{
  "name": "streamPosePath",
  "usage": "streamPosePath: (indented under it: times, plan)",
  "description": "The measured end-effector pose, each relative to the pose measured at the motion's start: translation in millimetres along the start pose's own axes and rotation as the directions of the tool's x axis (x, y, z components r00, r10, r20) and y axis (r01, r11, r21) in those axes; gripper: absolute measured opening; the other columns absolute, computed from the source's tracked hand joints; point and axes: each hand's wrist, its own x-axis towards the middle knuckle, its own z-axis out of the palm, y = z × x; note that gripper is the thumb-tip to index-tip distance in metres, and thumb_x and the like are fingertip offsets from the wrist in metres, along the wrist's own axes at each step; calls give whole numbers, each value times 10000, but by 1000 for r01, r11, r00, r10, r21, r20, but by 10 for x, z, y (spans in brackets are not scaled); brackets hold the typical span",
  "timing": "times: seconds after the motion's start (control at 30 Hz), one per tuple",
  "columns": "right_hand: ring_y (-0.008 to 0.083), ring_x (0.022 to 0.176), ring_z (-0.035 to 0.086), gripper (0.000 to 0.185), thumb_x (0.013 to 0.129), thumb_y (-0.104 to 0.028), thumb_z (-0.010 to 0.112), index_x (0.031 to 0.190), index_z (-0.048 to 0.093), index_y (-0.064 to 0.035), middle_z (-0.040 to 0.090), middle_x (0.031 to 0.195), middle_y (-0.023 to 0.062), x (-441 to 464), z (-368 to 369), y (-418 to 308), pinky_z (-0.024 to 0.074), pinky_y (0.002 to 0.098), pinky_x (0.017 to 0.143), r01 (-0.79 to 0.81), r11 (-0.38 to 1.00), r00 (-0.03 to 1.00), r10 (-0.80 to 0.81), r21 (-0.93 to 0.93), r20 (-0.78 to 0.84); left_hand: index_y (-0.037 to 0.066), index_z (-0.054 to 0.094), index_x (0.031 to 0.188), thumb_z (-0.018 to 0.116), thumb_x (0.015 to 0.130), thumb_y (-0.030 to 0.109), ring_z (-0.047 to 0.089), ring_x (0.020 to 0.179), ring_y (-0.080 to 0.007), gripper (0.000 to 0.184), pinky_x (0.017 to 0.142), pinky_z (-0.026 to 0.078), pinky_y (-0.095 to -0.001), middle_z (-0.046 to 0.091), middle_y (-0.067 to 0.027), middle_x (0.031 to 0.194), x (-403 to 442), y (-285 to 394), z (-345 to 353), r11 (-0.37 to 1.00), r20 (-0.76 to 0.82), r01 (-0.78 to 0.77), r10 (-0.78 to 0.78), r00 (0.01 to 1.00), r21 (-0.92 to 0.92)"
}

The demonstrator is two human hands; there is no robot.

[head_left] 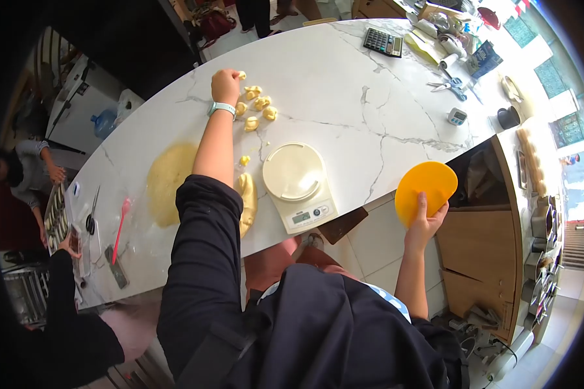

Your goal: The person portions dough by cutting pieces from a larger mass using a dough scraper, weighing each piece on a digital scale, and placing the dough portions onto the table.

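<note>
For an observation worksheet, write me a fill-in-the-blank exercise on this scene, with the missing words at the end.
1. The flat yellow scraper is held in the person's ____.
2. The left hand touches a small piece of ____.
3. In the picture, the long yellowish roll lies to the ____ of the kitchen scale.
4. The black device with keys and a small display, near the table's far edge, is a ____.

Missing words: right hand; dough; left; calculator.

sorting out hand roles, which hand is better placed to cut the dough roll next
Probably the right hand: it holds the yellow scraper. The left hand is stretched out beyond the dough roll, holding a dough piece.
</note>
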Motion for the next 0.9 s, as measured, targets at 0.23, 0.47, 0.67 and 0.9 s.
streamPosePath:
  times: [0.23,0.47,0.67,0.9]
  plan:
    - [167,1016,540,394,886,-135,616,1206,416,-22,529,1122,87,60,64,-97,439,274,865,16,1000,1000,-16,3,15,21,654,1045,552,788,90,618,977,-314,285,867,479,-348,642,-189,1048,2,120,-255,981,421,183,-139,896,-64]
    - [155,988,571,381,867,-100,641,1187,444,-38,562,1083,73,45,658,-337,468,277,845,87,979,968,-128,186,217,0,656,964,566,897,157,606,655,-102,194,612,484,-230,652,-71,754,-1603,566,-1568,836,-55,123,-179,982,-534]
    - [241,815,656,372,872,-138,616,1162,411,-25,630,919,131,-834,1501,-454,525,322,683,150,988,361,-30,-26,932,50,609,982,784,712,168,602,845,-188,343,729,457,-307,637,-96,953,-3412,768,-1822,954,-140,183,-220,965,-239]
    - [392,702,624,396,790,-119,552,1145,395,-41,625,736,204,-1580,2347,-603,491,470,622,755,636,-327,156,159,932,20,623,994,762,658,33,628,876,-239,364,779,519,-324,633,-129,1009,-3916,626,-1591,903,-164,286,-350,922,-320]
